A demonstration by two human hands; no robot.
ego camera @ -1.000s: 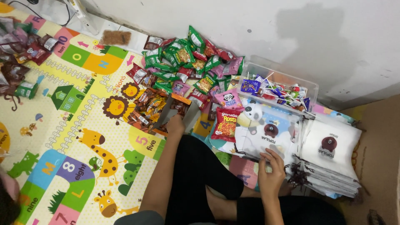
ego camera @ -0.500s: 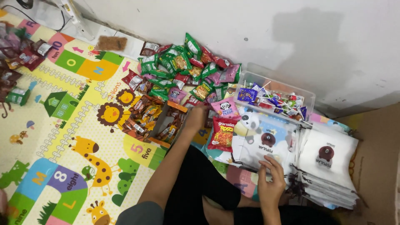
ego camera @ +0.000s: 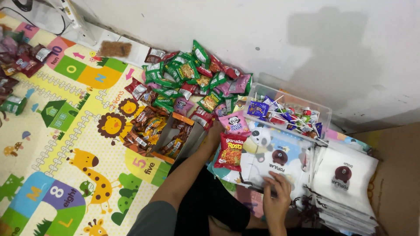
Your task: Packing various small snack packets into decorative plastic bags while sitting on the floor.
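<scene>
Two hands are working: the left hand (ego camera: pixel 215 130) is reaching, grip hidden, beside one red snack packet (ego camera: pixel 229 151), while the right hand (ego camera: pixel 276 195) is pressing spread fingers on one white panda bag (ego camera: pixel 280 153).

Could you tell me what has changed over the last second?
The left hand moved right, from the open box of brown snack packets to the red snack packet. The right hand stayed pressed on the white bags. Snack pile and lollipop tub unchanged.
</scene>
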